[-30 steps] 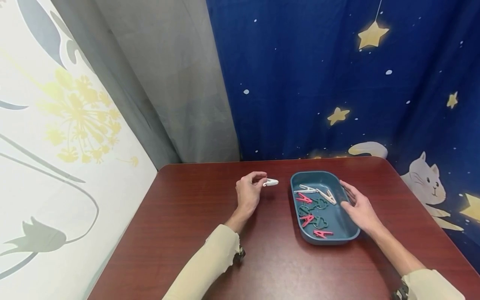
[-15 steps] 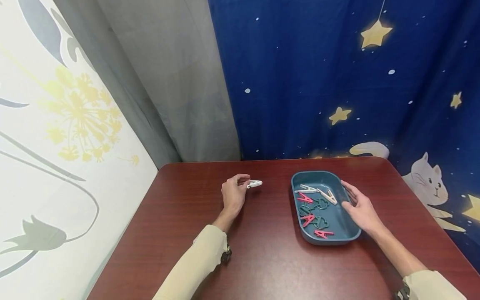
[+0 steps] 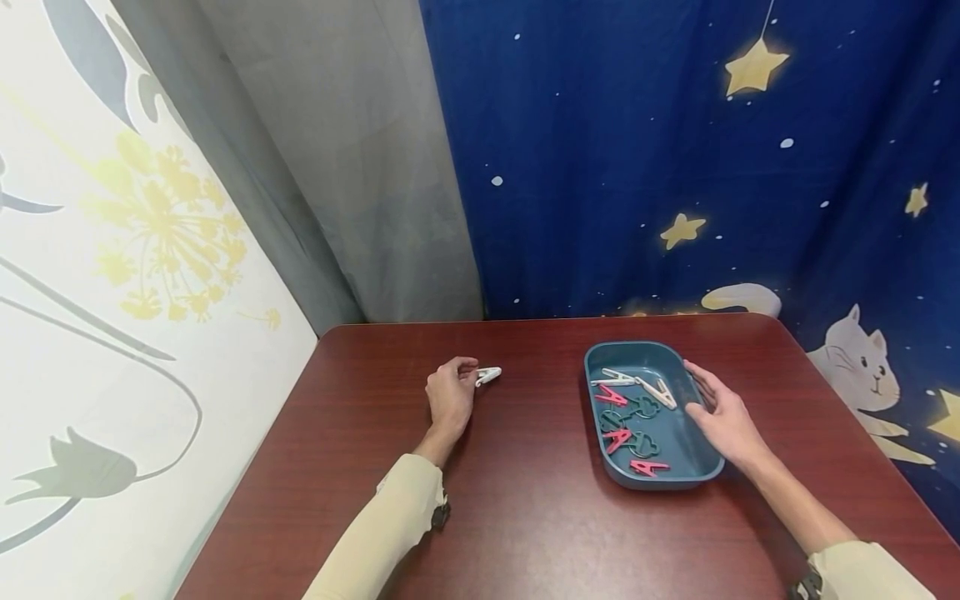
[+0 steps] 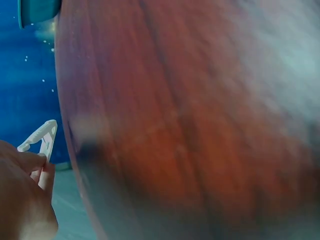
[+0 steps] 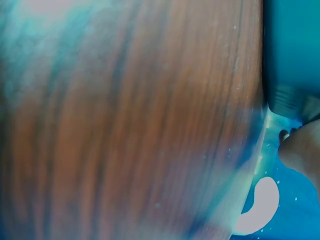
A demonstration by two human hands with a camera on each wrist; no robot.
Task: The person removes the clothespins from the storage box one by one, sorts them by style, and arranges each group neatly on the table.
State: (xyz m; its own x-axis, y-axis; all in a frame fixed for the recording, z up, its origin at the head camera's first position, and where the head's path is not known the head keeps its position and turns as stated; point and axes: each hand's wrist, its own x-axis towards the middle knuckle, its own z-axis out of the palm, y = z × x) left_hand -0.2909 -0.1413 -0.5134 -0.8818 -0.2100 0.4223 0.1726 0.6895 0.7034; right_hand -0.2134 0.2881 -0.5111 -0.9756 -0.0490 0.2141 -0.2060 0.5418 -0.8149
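My left hand (image 3: 450, 398) pinches a white clothespin (image 3: 489, 375) between thumb and fingers, over the left-middle part of the table. In the left wrist view the clothespin (image 4: 47, 134) points away from the fingertips, its two legs spread in a V. With the thumb at the inner side of the rim and the fingers along the outside, my right hand (image 3: 726, 425) holds the right wall of a blue-grey plastic box (image 3: 686, 454). Inside lie two white clothespins (image 3: 658, 393), three pink clothespins (image 3: 648, 467) and several dark green ring-shaped pieces (image 3: 642, 444), mostly along the left side.
Both hands work over a reddish-brown wooden table (image 3: 517, 500). A blue star-patterned curtain (image 3: 585, 208) and a grey curtain (image 3: 382, 208) hang behind its far edge. On the left stands a white flower-printed panel (image 3: 112, 375).
My left hand has moved left, away from the box, carrying the white clothespin and coming slightly lower in view. The right hand and the box have stayed in place.
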